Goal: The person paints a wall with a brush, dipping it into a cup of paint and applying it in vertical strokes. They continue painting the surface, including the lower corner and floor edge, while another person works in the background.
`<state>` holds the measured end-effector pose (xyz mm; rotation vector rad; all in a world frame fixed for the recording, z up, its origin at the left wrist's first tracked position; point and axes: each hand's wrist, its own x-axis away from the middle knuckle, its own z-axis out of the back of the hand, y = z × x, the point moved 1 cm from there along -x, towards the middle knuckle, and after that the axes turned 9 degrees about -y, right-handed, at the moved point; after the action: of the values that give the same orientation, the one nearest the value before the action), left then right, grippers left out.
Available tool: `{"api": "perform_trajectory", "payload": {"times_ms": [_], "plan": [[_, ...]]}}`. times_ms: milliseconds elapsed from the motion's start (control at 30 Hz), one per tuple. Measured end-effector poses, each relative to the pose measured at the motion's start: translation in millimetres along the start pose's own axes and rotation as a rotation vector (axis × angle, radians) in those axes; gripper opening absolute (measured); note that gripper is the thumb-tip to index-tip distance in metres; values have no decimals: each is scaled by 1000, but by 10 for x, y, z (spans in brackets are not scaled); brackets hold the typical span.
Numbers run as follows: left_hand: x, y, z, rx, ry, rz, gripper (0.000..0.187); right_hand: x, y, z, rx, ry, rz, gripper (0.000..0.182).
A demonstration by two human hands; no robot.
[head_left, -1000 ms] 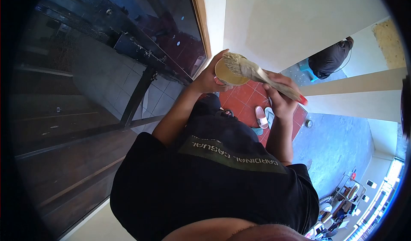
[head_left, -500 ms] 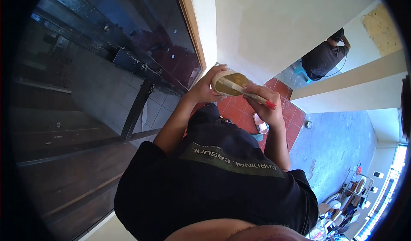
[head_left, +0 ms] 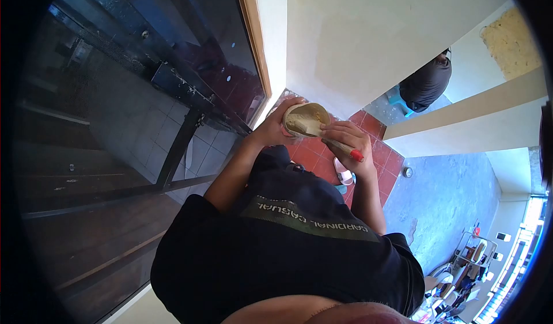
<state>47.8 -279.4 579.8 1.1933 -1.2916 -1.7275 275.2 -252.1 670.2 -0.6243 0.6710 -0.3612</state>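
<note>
My left hand (head_left: 272, 127) is wrapped around a pale, paint-smeared tub (head_left: 318, 111), tilted so that its tan inside faces me. In my right hand (head_left: 356, 139) is a paintbrush (head_left: 352, 153) with a red-tipped handle. The brush's head end reaches into the tub's mouth over a pale, creamy material. My fingers cover part of the brush, so where its bristles end is hard to make out. Both hands are held out in front of my chest, close together, with the right fingers near the tub's rim.
A dark glass panel with a wooden frame (head_left: 252, 30) stands on the left. Ahead is a cream wall (head_left: 357, 42) with a damp-looking patch. Beyond its edge another person (head_left: 427, 85) sits on a blue stool (head_left: 396, 97). Red tiles (head_left: 311, 160) and a pink sandal (head_left: 342, 172) lie below.
The brush has shifted from lying across the tub's opening to lower against its inside, with my right fingers nearer the rim. The other person has bent over more.
</note>
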Motion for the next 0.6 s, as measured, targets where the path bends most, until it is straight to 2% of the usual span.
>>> {"api": "perform_trajectory", "payload": {"times_ms": [267, 367, 433, 567, 600], "plan": [[72, -178, -9, 5, 26, -57, 94, 172, 92, -77, -294, 80, -158, 21], [111, -294, -3, 15, 24, -66, 98, 268, 232, -182, -388, 181, -121, 21], [126, -311, -10, -4, 3, -85, 101, 339, 316, -255, -584, 245, -177, 17], [117, -234, -36, 71, 9, -71, 101, 412, 381, -364, -741, 361, -180, 17], [126, -198, -52, 88, 12, -65, 100, 419, 393, -383, -787, 385, -242, 19]]}}
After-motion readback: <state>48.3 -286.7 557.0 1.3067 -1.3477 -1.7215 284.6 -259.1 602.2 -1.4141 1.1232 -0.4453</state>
